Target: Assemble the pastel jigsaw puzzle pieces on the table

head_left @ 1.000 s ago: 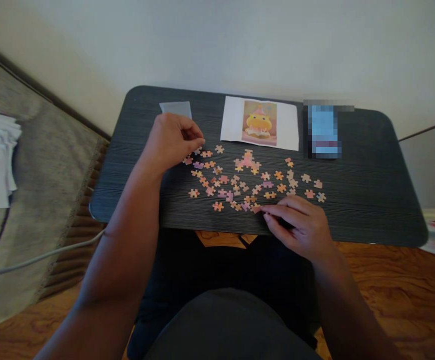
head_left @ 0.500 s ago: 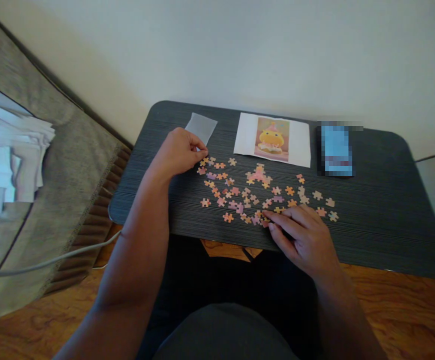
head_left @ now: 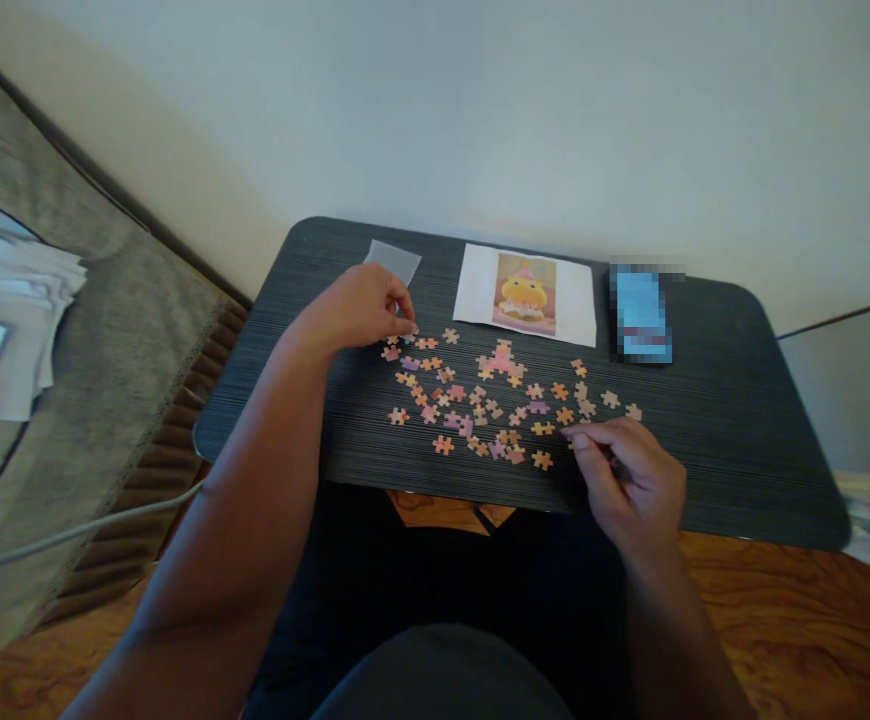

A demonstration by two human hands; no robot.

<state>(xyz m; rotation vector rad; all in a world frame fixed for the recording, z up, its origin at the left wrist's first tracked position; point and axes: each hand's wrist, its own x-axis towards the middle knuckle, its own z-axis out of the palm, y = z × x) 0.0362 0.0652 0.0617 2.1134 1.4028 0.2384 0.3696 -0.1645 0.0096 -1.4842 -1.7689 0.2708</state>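
Small jigsaw puzzle pieces in pink, orange, yellow and purple lie scattered on the dark table. Several are joined into a small pink and yellow cluster. My left hand is at the upper left of the spread, thumb and forefinger pinched beside a pale piece; what they hold is too small to make out. My right hand is over the right side of the spread, thumb and forefinger closed together and covering some pieces. Whether a piece is between these fingertips is unclear.
Behind the pieces lies a white sheet with a printed yellow cartoon picture. A clear plastic bag is partly behind my left hand. A blurred-out blue object lies at the back right. A cable runs along the left.
My right hand has moved rightward from the lower middle pieces, uncovering an orange-yellow piece. My left hand stays at the upper left pieces. The view has shifted slightly.
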